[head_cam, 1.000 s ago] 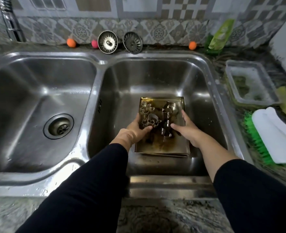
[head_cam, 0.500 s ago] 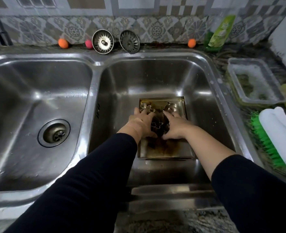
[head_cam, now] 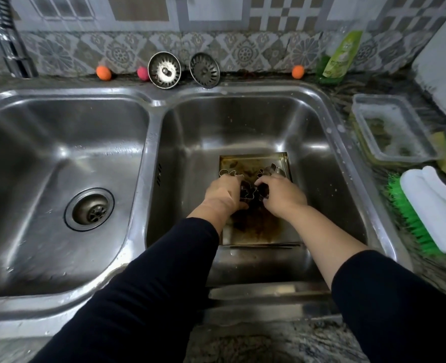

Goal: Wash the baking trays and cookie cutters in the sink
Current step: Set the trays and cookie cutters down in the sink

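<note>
Barely begun, by the look of it — no running water, no suds in the basin, brown baked-on stains across the top baking tray (head_cam: pixel 253 226). Stacked trays flat on the floor of the right basin of the sink (head_cam: pixel 243 111), toward 6 o'clock. Cookie cutters (head_cam: pixel 248 196) bunched on the tray's middle, others poking out at 11 and 1 o'clock. Left hand (head_cam: pixel 223 196) and right hand (head_cam: pixel 282 195) curled round the cutters, gathering them. Still ahead, probably: scrubbing, rinsing, everything. Thin bent metal strips for the cutters, figure outlines; shallow square tray, dull gold tint; brushed steel basin, speckled with drops. At 3 o'clock on the counter, a green-bristled scrub brush (head_cam: pixel 410 218) — soap bottle (head_cam: pixel 339 58) at 1 o'clock.
</note>
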A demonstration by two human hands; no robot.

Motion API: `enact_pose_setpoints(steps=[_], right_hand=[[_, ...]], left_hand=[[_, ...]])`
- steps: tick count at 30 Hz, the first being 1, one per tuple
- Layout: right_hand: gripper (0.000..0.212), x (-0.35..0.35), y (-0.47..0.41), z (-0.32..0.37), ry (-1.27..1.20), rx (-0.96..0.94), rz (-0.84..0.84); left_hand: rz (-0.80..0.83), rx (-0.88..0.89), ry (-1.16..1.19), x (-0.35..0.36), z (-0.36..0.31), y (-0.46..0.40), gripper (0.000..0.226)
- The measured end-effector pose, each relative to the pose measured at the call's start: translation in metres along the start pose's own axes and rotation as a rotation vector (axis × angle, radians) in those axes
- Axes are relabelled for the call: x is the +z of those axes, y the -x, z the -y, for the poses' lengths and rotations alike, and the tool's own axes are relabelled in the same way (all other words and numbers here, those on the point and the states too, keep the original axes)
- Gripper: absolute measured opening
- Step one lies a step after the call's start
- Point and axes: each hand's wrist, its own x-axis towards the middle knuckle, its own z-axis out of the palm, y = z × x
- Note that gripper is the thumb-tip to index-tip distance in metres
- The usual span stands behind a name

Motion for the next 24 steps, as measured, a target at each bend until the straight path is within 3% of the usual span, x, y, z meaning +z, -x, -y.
enact_pose_setpoints(steps=[6,10,13,16,24], right_hand=[[0.050,-0.027,-0.016,0.038,-0.127,-0.144,-0.107],[0.058,-0.019,-0.043,0.077,-0.173,-0.228,-0.042],[0.057,0.003,-0.060,0.097,-0.147,-0.242,0.023],[0.058,0.022,-0.072,0.104,-0.150,-0.255,0.065],[0.042,0.008,-0.058,0.091,-0.348,-0.257,-0.102]], left_hand=[[-0.275,-0.106,0.186,-0.026,0.025,0.012,0.074],[-0.175,-0.277,0.151,-0.021,0.058,0.017,0.069],[-0.116,-0.294,0.117,-0.002,0.070,0.015,0.054],[-0.028,-0.287,0.199,0.010,0.072,0.011,0.066],[-0.098,-0.241,0.068,-0.002,0.063,0.017,0.053]])
